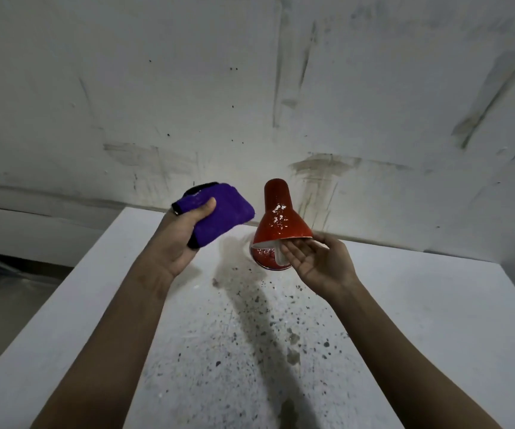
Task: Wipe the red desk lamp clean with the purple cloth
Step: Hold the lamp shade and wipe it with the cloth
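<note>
1. the red desk lamp [281, 216] is lifted above the white table [436, 305], at the far middle of the scene, in front of a scuffed grey wall [250, 88]; only its cone-shaped shade shows, narrow neck up and wide mouth down, tilted a little toward the near side
2. the right hand [318, 264] is half open, palm up, its fingertips hooked under the shade's lower rim and into the mouth, so it bears the lamp from below
3. the left hand [182, 239] is closed around the purple cloth [219, 212], thumb pressed across the top; the cloth is folded into a thick pad with a dark edge and sits just left of the shade, not touching it
4. handling, as a judgement: the shade looks like thin painted metal, light and stiff, with a glossy skin that is likely slippery; white flecks spot its near side
5. the rim gives the surest hold, since the smooth cone could slide out of a pinch; a firmer grip at the neck may help while wiping
6. the cloth looks soft and plush, and should mould to the curve
7. the shade is the only hollow thing here: its inside is pale, with a red speckled patch low in the mouth; i cannot tell whether a bulb sits inside
8. the table carries dark specks and a smear beneath the lamp
</note>
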